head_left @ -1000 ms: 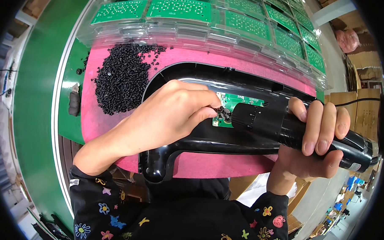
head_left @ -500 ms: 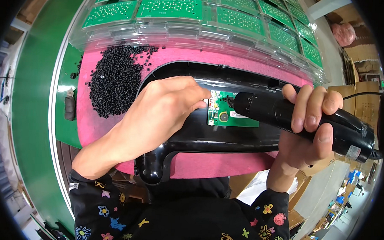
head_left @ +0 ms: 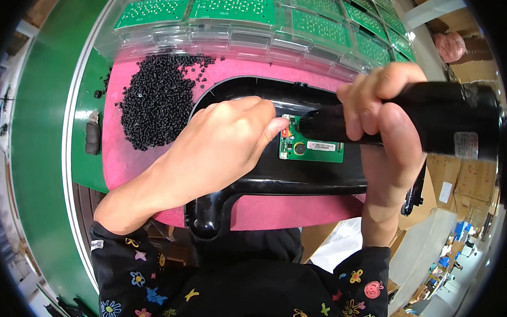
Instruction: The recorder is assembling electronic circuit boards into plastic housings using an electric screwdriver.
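Note:
A green circuit board (head_left: 320, 154) lies inside a long, shiny black plastic housing (head_left: 297, 182). In my right hand (head_left: 386, 110) is a black corded electric screwdriver (head_left: 447, 118), its thick rear end raised toward me. The narrow front of the tool reaches over the board's upper left part and hides its far edge; I cannot see whether the tip touches. My left hand (head_left: 226, 143) is closed at the board's left edge, thumb against the curled fingers. Whatever those fingers may pinch is hidden.
A heap of small black screws (head_left: 155, 102) covers the left of the pink mat (head_left: 116, 167). Beyond the mat, clear plastic trays (head_left: 246, 38) hold several green circuit boards. A dark lump (head_left: 92, 137) lies on the green table (head_left: 47, 151). Cardboard boxes (head_left: 470, 188) stand at right.
My right hand has tilted the screwdriver, its rear end swinging up and nearer to me. My left hand has shifted slightly right, and its fingers are more curled. The whole scene has shifted a little.

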Demonstrator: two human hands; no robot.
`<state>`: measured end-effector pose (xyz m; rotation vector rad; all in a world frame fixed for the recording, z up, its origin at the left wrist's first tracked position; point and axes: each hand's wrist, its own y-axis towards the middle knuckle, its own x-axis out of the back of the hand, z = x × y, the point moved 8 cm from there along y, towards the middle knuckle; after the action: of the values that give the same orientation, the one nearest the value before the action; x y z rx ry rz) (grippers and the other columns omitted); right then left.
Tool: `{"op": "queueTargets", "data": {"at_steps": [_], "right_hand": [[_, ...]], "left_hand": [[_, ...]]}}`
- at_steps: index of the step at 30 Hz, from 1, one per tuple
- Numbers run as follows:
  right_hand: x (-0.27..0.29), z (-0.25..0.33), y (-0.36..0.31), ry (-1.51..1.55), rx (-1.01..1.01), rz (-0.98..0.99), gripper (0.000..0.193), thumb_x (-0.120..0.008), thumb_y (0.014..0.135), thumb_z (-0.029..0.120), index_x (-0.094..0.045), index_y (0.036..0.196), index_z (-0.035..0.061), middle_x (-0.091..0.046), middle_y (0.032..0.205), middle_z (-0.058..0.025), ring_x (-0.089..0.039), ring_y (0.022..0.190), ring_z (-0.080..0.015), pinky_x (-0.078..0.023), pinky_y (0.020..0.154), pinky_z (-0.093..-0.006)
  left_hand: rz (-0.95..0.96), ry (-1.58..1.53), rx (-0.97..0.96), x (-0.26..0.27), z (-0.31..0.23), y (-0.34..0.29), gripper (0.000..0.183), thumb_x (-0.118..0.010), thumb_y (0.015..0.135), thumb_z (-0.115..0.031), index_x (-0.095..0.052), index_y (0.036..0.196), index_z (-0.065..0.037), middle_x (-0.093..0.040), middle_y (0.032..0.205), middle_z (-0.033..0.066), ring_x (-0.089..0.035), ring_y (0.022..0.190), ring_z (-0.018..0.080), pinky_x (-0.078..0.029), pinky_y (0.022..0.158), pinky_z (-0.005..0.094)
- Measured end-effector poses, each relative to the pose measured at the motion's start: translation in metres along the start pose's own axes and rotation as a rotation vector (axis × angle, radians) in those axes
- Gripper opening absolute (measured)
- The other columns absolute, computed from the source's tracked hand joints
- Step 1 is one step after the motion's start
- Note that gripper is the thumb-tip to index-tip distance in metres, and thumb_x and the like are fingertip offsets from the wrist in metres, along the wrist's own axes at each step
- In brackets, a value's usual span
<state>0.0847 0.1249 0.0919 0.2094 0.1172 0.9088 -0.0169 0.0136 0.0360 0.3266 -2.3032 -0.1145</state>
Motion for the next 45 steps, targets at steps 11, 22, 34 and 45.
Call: {"op": "queueTargets", "data": {"at_steps": [11,22,34,45], "right_hand": [[-0.006,-0.004,0.002,0.048,0.039,0.024,0.023,-0.064,0.085,0.018,-0.051,0.099,0.0054,-0.046,0.071,0.0011,-0.044,0.061,-0.0102,-0.045,0.075,-0.0309],[0.014,0.025,-0.022,0.732,0.214,0.038,0.025,-0.072,0.081,0.014,-0.050,0.094,0.0159,-0.053,0.067,0.0087,-0.051,0.058,-0.0054,-0.035,0.077,-0.0293],[0.007,0.033,-0.032,0.613,0.310,0.274,0.027,-0.075,0.083,0.015,-0.051,0.097,0.0161,-0.058,0.072,0.0073,-0.056,0.060,-0.0074,-0.035,0.074,-0.0278],[0.001,0.016,-0.024,0.290,0.056,0.205,0.031,-0.074,0.082,0.024,-0.049,0.098,0.0165,-0.049,0.068,0.0081,-0.047,0.054,-0.0063,-0.034,0.069,-0.0300]], "left_hand": [[0.029,-0.120,-0.065,0.000,0.000,-0.003,0.016,-0.072,0.084,-0.007,-0.060,0.087,0.003,-0.062,0.080,0.0188,-0.062,0.073,0.0400,-0.048,0.063,0.0450],[0.034,-0.234,-0.164,-0.001,-0.004,0.000,0.019,-0.077,0.080,-0.007,-0.062,0.088,0.000,-0.067,0.078,0.0127,-0.067,0.072,0.0311,-0.051,0.062,0.0386],[0.044,-0.153,-0.236,0.000,-0.017,-0.001,0.021,-0.081,0.076,-0.008,-0.064,0.086,-0.001,-0.068,0.075,0.0081,-0.067,0.067,0.0271,-0.052,0.059,0.0350],[-0.010,-0.085,-0.162,0.002,-0.011,-0.001,0.016,-0.078,0.081,-0.012,-0.068,0.087,-0.001,-0.069,0.077,0.0112,-0.067,0.069,0.0306,-0.054,0.062,0.0369]]}}
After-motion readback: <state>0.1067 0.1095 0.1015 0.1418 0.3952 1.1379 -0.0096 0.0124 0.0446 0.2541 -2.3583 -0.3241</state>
